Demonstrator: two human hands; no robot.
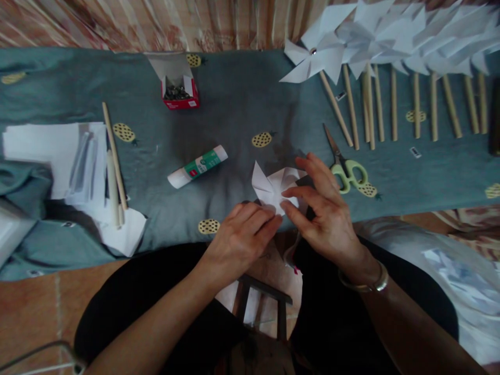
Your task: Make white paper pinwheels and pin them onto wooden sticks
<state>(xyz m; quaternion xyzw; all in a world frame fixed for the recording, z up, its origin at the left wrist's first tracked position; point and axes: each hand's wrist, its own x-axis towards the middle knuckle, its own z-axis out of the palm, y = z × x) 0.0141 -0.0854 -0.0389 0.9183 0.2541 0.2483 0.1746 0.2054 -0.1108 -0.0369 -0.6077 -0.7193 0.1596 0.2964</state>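
A white paper pinwheel piece (273,186) lies on the teal cloth (234,104) near the front edge. My left hand (242,237) presses its near edge with curled fingers held together. My right hand (324,205) pinches a folded flap of the same paper between thumb and forefinger, other fingers raised. A glue stick (197,166) lies to the left, and green-handled scissors (346,166) lie just right of my right hand.
A red box of pins (178,88) stands open at the back. Finished white pinwheels (375,36) on wooden sticks (394,104) line the back right. White paper sheets (54,156) and loose sticks (114,156) lie at the left. A stool (265,307) sits between my knees.
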